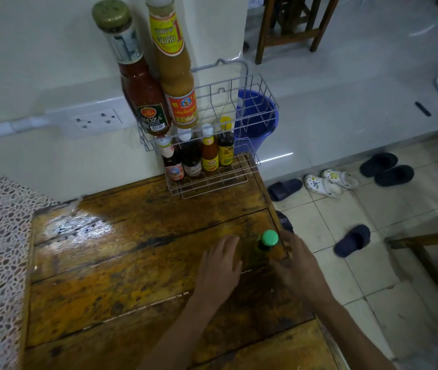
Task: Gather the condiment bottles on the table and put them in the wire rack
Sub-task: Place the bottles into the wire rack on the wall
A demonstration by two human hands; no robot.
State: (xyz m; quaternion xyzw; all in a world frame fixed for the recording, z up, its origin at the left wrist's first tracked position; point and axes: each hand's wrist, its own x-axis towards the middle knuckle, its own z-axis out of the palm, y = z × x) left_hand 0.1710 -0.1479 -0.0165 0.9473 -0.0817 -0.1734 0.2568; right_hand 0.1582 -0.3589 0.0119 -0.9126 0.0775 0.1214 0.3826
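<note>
At the surface's right edge stands a green-capped bottle (266, 244), likely glass, slippery and top-heavy; the right hand (296, 265) curls around its body, the left hand (219, 265) rests spread flat beside.

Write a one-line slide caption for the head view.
Right hand at the green-capped bottle near the wooden table edge, left hand resting flat beside it, wire rack already holding six bottles.

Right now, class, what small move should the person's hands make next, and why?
Probably curl the right hand around the green-capped dark bottle and lift it: it stands alone near the wooden table's edge, outside the white wire rack.
</note>
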